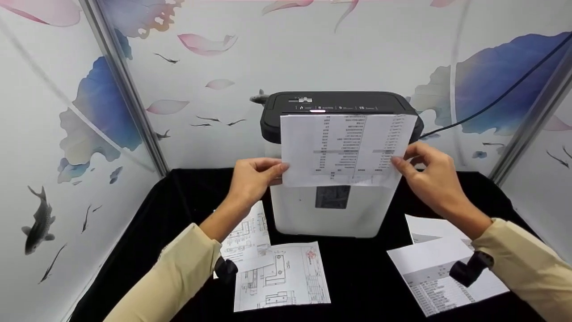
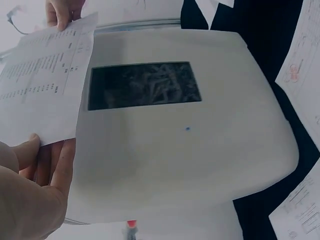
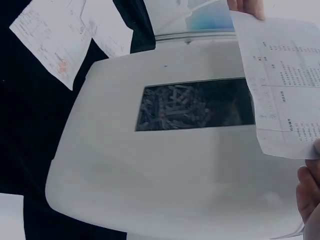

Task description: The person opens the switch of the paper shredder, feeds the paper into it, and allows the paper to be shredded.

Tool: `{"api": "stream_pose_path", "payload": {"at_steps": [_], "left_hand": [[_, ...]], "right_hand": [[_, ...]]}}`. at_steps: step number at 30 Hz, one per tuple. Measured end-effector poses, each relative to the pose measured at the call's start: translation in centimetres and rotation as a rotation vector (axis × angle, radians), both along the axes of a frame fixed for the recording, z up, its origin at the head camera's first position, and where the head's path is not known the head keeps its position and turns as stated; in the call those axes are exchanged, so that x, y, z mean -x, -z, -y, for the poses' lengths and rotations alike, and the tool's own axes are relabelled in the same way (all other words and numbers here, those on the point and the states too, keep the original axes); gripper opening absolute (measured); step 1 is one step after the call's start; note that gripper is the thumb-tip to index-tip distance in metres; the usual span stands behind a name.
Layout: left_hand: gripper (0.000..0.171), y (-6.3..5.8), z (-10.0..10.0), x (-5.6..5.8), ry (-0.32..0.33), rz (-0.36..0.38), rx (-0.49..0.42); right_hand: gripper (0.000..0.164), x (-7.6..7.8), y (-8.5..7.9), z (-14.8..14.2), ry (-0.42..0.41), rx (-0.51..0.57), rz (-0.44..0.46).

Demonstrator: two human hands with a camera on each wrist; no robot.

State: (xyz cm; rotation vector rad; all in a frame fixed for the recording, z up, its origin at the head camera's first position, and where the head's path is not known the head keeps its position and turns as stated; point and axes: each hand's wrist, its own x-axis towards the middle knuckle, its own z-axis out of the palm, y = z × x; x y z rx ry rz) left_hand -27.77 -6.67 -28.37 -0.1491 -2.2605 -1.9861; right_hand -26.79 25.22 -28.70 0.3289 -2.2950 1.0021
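A printed sheet of paper (image 1: 339, 147) with rows of text spans both hands, its top edge at the slot of a paper shredder (image 1: 330, 219). The shredder has a black top and a white bin; through its dark window (image 3: 195, 105) paper shreds show. At the sheet's left edge my left hand (image 1: 257, 179) pinches it between thumb and fingers. My right hand (image 1: 431, 176) pinches the opposite edge, a little higher. In the left wrist view the left thumb lies on the printed face, with the fingers behind. Whether the top edge is inside the slot cannot be told.
Sheets with technical drawings (image 1: 283, 277) lie on the black cloth (image 1: 357, 277) at the left front. More printed sheets (image 1: 447, 273) overlap at the right front, under the right forearm. A black cable (image 1: 491, 103) runs from behind the shredder to the upper right. Patterned walls enclose the table.
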Motion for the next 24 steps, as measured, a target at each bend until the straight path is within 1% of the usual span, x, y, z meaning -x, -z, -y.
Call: {"api": "stream_pose_path", "payload": {"at_steps": [8, 14, 18, 24], "left_hand": [[0.021, -2.4, 0.2, 0.6, 0.032, -0.043, -0.001], [0.025, -4.4, 0.4, 0.8, 0.059, -0.062, 0.015], [0.028, -5.9, 0.2, 1.3, 0.052, -0.079, 0.047], [0.026, -7.8, -0.2, 2.4, 0.012, -0.104, 0.063]], "right_hand": [[0.014, 0.9, -2.2, 0.1, -0.021, 0.016, -0.031], [0.014, 1.8, -4.0, 0.1, -0.067, 0.094, -0.02], [0.011, 2.2, -5.3, 0.0, -0.078, 0.159, -0.013], [0.006, 3.1, -7.1, 0.1, -0.073, 0.218, 0.004]]}}
